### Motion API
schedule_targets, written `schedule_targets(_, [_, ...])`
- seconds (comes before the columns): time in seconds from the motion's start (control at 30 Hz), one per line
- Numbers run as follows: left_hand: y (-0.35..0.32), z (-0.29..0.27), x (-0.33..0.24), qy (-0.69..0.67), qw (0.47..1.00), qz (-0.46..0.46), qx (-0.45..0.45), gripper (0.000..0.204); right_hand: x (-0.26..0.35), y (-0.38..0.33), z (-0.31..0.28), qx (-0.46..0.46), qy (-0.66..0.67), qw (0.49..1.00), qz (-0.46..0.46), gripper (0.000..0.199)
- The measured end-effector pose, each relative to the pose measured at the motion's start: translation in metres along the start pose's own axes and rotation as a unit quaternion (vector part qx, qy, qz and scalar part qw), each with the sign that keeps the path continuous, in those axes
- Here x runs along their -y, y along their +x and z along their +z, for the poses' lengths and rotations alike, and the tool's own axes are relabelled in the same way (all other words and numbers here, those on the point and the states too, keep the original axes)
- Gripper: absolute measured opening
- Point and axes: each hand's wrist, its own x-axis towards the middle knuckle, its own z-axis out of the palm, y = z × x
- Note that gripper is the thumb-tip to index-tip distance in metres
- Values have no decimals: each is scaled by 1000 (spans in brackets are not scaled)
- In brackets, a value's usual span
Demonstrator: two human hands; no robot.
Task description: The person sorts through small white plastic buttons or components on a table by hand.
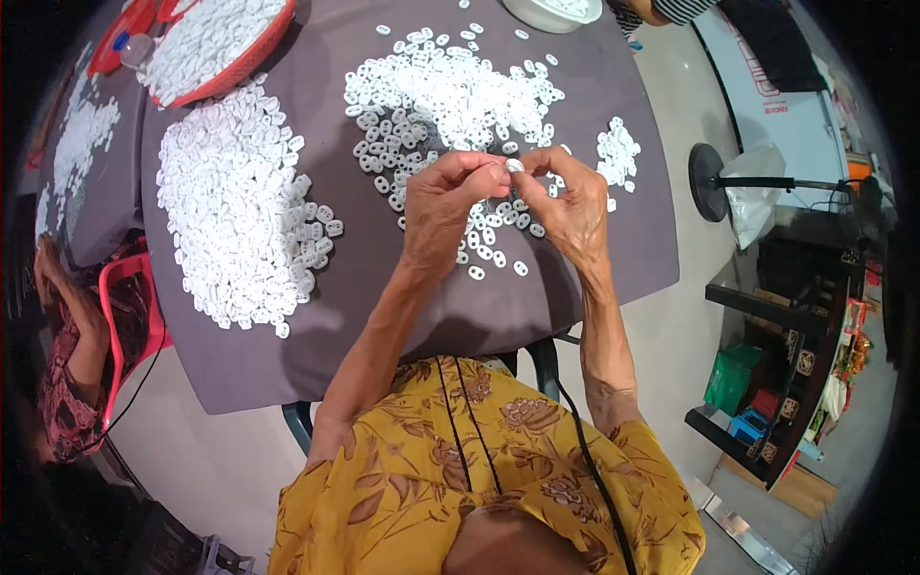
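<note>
Both hands are meeting above the grey table (240,374), pinching one small white plastic ring (515,165) between their fingertips. The left hand (443,206) is closing thumb and forefinger on the ring's left side; the right hand (575,206) is gripping its right side, the other fingers curling under. For a clean result, the ring is best kept level and squeezed evenly, close over the loose pile of rings (450,91). Both forearms are rising from the lower edge, wrists bending inward. A larger heap (235,206) is lying to the left, beside a red basket (251,57).
</note>
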Motion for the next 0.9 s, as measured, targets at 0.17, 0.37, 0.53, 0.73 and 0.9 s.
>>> schedule_targets(0.17, [-1,0,-5,48,998,34,-12,14,0,2,-5,34,-58,997,-27,6])
schedule_targets(0.37, [-3,1,-1,115,993,23,10,13,4,5,-10,51,-41,997,-34,9])
schedule_targets(0.53, [-5,5,-2,125,990,67,-15,10,7,3,-14,57,-31,998,7,10])
schedule_targets(0.73, [-6,4,4,189,978,89,12,12,7,5,-17,73,-57,996,3,10])
schedule_targets(0.9, [-8,7,2,218,965,143,-3,12,5,4,-18,85,-86,993,8,10])
